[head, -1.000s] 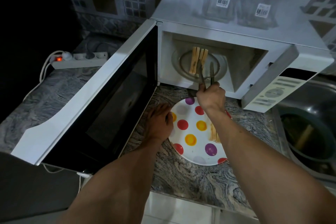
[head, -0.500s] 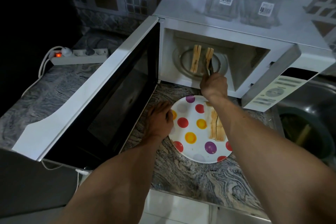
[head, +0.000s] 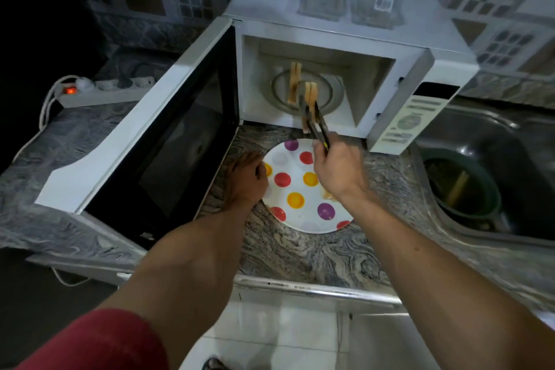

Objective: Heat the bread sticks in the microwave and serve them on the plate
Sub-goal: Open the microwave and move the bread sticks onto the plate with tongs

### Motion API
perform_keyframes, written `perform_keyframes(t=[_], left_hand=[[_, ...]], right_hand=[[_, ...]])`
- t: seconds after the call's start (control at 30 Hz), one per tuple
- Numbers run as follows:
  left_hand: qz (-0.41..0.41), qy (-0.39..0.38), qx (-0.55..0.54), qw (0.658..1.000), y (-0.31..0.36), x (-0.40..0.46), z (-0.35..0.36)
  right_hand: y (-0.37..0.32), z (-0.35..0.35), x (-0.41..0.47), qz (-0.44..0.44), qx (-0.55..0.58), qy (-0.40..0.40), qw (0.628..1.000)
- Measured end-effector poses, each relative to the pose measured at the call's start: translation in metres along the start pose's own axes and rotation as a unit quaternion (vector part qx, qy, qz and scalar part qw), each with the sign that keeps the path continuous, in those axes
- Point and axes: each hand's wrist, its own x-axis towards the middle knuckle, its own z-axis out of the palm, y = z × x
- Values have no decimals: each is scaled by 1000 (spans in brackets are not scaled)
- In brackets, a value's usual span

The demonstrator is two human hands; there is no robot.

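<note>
Tech 1: Marbled stone desk (head: pixel 300 252) nearest the camera carries the polka-dot plate (head: pixel 297 189). Left hand (head: pixel 246 180) lies flat, palm down, touching the plate's left rim and gripping nothing. Right hand (head: pixel 336 171) is closed round the tongs (head: pixel 313 120), which pinch one bread stick (head: pixel 309 102) at the mouth of the microwave (head: pixel 330 78).

Tech 2: Hazards?

Tech 1: Probable fault: the stick is clamped near one end and hangs over bare desk short of the plate, so a slackened squeeze would drop it. Its tip could also catch the cavity sill.

Tech 2: Remaining stock?

Tech 1: Two bread sticks (head: pixel 294 81) lie on the turntable (head: pixel 306 90); served bread sticks (head: pixel 329 196) peek from under the right wrist.

Tech 2: Changes?

Tech 1: Half a second ago the tongs were inside over the turntable; now the stick is lifted outward.
</note>
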Motion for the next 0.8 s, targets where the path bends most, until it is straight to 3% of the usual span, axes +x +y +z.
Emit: perform_keyframes(t=[0.33, 0.6, 0.8], left_hand=[[-10, 0, -11, 1000, 4, -3, -3], [-2, -20, -14, 1000, 7, -3, -7], [-5, 7, -30, 1000, 6, -5, -7]], right_hand=[[36, 16, -106, 9, -44, -53, 998], [47, 24, -115, 37, -35, -52, 997], [49, 28, -117, 46, -17, -63, 997]])
